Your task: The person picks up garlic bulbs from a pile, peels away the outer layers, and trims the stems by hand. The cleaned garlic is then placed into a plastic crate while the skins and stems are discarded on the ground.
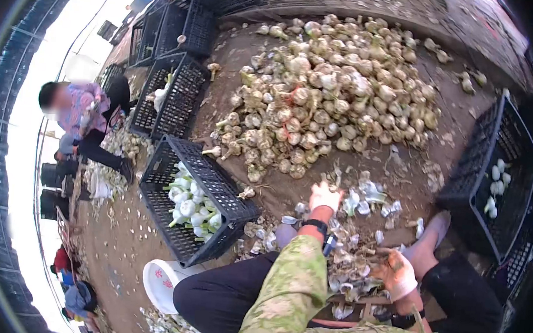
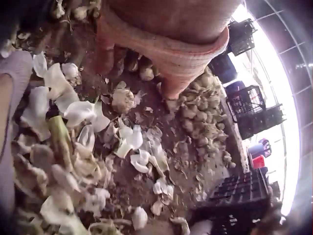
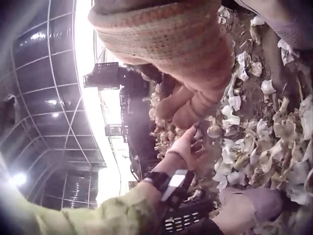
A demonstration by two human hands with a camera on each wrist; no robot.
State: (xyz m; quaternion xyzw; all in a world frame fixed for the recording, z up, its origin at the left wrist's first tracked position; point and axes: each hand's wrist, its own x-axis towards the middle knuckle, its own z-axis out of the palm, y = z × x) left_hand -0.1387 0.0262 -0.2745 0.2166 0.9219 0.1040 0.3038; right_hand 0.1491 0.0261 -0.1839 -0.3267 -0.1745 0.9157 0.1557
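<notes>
My left hand (image 1: 325, 198), in a pale glove with bare fingertips, reaches forward to the near edge of a heap of unpeeled garlic bulbs (image 1: 342, 85). Its fingers point down and outward, close over the ground in the left wrist view. A loose garlic bulb (image 2: 122, 101) lies near it among papery skins. My right hand (image 1: 397, 276), in an orange-stained glove, is held back over the peelings (image 1: 349, 267) between my legs. Its fingers (image 3: 188, 115) are curled; the palm is hidden, and I cannot tell whether it holds anything.
On the left, a black crate (image 1: 201, 161) holds white trimmed garlic (image 1: 191, 207); another crate (image 1: 496, 184) with a few bulbs stands at right. A white bucket (image 1: 158, 286) is by my left knee. A seated person (image 1: 86, 115) and more crates (image 1: 186, 29) are farther left.
</notes>
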